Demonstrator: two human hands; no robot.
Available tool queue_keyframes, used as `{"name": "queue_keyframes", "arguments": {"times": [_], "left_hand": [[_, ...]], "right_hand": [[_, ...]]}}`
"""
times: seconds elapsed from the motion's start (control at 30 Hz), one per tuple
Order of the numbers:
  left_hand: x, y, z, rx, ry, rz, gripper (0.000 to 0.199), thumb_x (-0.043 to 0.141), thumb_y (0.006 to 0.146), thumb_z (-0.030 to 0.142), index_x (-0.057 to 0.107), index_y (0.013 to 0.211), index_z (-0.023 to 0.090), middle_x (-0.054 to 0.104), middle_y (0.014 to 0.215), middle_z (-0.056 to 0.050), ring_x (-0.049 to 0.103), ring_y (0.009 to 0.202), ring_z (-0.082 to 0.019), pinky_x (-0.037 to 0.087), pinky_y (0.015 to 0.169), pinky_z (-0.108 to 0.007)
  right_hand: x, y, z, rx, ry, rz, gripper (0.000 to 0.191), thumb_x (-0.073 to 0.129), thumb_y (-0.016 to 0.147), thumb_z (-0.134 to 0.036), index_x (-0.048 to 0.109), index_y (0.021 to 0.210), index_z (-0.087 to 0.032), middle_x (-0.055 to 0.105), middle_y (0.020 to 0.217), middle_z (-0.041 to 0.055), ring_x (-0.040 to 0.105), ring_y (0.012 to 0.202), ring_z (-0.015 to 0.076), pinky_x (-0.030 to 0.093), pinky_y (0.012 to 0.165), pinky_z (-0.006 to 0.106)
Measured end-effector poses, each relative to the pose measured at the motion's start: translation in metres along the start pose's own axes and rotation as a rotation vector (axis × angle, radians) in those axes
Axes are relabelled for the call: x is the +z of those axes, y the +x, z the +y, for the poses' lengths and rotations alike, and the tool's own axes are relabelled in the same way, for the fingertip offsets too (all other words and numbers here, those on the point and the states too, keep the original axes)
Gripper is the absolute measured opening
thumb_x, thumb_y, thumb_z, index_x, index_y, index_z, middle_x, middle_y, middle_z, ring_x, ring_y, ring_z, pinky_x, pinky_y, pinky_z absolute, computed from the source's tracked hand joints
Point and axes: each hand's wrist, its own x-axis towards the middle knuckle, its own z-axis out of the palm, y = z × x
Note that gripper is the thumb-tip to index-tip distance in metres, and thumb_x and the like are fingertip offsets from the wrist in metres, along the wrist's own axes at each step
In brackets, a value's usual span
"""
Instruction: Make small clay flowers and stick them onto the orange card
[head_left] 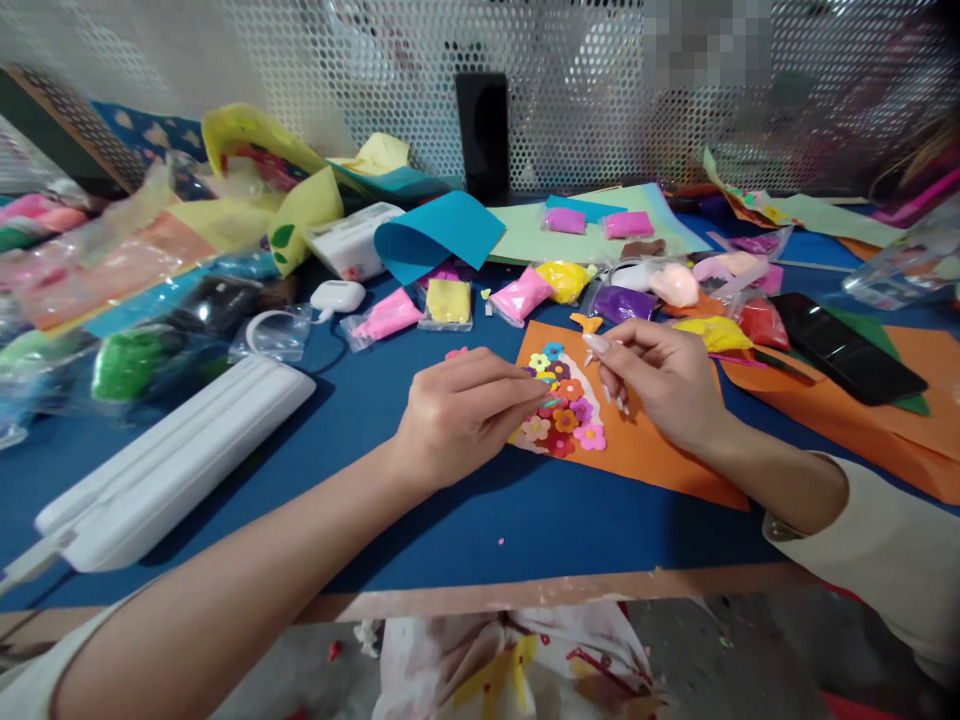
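Small clay flowers (565, 420) in many colours are clustered on an orange sheet of paper (660, 462), with a pale pink clay border along their right side. Over the left part of the cluster is my left hand (469, 408), its fingers pressed together and pointing down at the flowers; whatever they hold is hidden. My right hand (664, 382) hovers just right of the flowers, thumb and fingers curled into a pinch. A bit of orange clay (587, 322) shows beside its fingertips; I cannot tell whether they touch it. A pink flower (456, 353) peeks out behind my left hand.
Several clay packets, including a pink one (388, 315) and a yellow one (448, 302), lie behind the paper. A white power strip (180, 460) is at left, a black phone (847, 348) at right. Another phone (482, 135) leans on the perforated metal screen (585, 90).
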Motion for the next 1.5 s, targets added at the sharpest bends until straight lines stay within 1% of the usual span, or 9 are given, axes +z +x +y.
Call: {"name": "queue_keyframes", "arguments": {"times": [0.1,0.23,0.37,0.5,0.63,0.9,1.1,1.2,1.5], "left_hand": [[-0.0012,0.0008,0.001,-0.01,-0.021,-0.058,0.009,0.059,0.084,0.017,0.062,0.077,0.013,0.065,0.067,-0.003,0.058,0.061,-0.01,0.047,0.058,-0.021],[-0.0032,0.002,0.004,-0.013,0.014,-0.136,0.019,0.042,0.091,0.016,0.055,0.078,0.013,0.06,0.066,-0.006,0.051,0.059,-0.013,0.044,0.056,-0.025],[-0.0032,0.002,0.0044,-0.026,0.046,-0.208,0.02,0.032,0.09,0.011,0.049,0.08,0.014,0.055,0.066,-0.005,0.046,0.059,-0.013,0.041,0.054,-0.026],[0.0005,-0.0003,0.0014,-0.037,0.072,-0.234,0.013,0.042,0.09,0.015,0.053,0.082,0.014,0.06,0.071,-0.004,0.052,0.064,-0.012,0.043,0.057,-0.024],[0.0019,-0.0009,0.0007,0.003,0.065,-0.254,0.016,0.049,0.088,0.017,0.054,0.073,0.015,0.061,0.068,-0.002,0.054,0.062,-0.011,0.042,0.055,-0.022],[-0.0058,0.0036,0.0064,-0.006,0.053,-0.236,0.015,0.034,0.09,0.014,0.046,0.081,0.016,0.055,0.067,-0.003,0.047,0.059,-0.012,0.042,0.054,-0.024],[-0.0077,0.0021,0.0027,0.073,0.198,-0.217,0.01,0.051,0.088,0.017,0.059,0.081,0.017,0.059,0.074,-0.002,0.052,0.063,-0.01,0.042,0.054,-0.022],[-0.0074,0.0012,0.0016,0.081,0.17,-0.192,0.008,0.056,0.085,0.017,0.062,0.079,0.018,0.06,0.074,-0.001,0.053,0.062,-0.009,0.043,0.055,-0.021],[-0.007,0.0018,0.0011,0.099,0.118,-0.226,0.011,0.058,0.085,0.02,0.064,0.077,0.015,0.062,0.072,-0.002,0.054,0.061,-0.01,0.047,0.057,-0.024]], "right_hand": [[0.0006,-0.0035,0.0003,-0.054,-0.065,-0.056,0.024,0.058,0.083,-0.033,0.055,0.067,-0.016,0.05,0.049,-0.005,0.042,0.037,0.0045,0.033,0.035,0.018],[0.0012,-0.0061,0.0013,-0.148,-0.12,-0.1,0.022,0.059,0.083,-0.03,0.057,0.067,-0.015,0.052,0.053,-0.0035,0.046,0.044,0.0054,0.037,0.042,0.019],[0.0008,-0.0054,0.0033,-0.127,-0.099,-0.105,0.023,0.058,0.084,-0.031,0.057,0.067,-0.015,0.054,0.056,-0.0023,0.049,0.048,0.0066,0.039,0.046,0.02],[0.0003,-0.0045,0.0049,-0.102,-0.084,-0.089,0.024,0.055,0.085,-0.031,0.056,0.067,-0.015,0.056,0.058,-0.0014,0.049,0.047,0.0068,0.039,0.045,0.021],[0.0005,-0.0048,0.0053,-0.097,-0.104,-0.126,0.023,0.055,0.085,-0.031,0.056,0.068,-0.015,0.055,0.057,-0.0015,0.048,0.046,0.0068,0.038,0.043,0.021],[0.0004,-0.003,0.0078,-0.139,-0.144,-0.125,0.019,0.055,0.084,-0.028,0.057,0.07,-0.015,0.056,0.058,-0.0013,0.052,0.051,0.0082,0.041,0.049,0.021],[0.0002,-0.0028,0.0062,-0.132,-0.191,-0.102,0.022,0.056,0.083,-0.033,0.057,0.069,-0.016,0.057,0.061,0.0001,0.052,0.055,0.0101,0.041,0.052,0.023],[0.0002,-0.0023,0.0054,-0.163,-0.25,-0.103,0.019,0.055,0.082,-0.029,0.057,0.068,-0.016,0.056,0.06,-0.0004,0.05,0.053,0.0094,0.038,0.05,0.023],[-0.0001,-0.0026,0.0043,-0.213,-0.294,-0.138,0.019,0.053,0.081,-0.025,0.055,0.064,-0.015,0.054,0.057,-0.0012,0.049,0.052,0.0087,0.037,0.048,0.021]]}}
